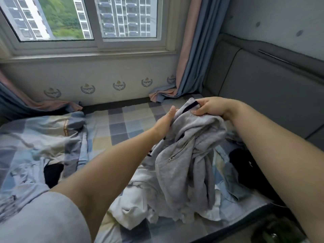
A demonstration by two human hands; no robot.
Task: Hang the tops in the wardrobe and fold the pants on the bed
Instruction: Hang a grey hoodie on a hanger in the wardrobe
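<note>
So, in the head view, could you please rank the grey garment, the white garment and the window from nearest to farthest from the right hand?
1. grey garment: gripped by the right hand.
2. white garment: lower down on the bed, under the grey one.
3. window: upper left, on the far wall.

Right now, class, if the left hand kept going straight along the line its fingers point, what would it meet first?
The left hand already lies against the crumpled grey zip-up garment. Past that, probably the grey padded headboard, though depth is unclear.
</note>
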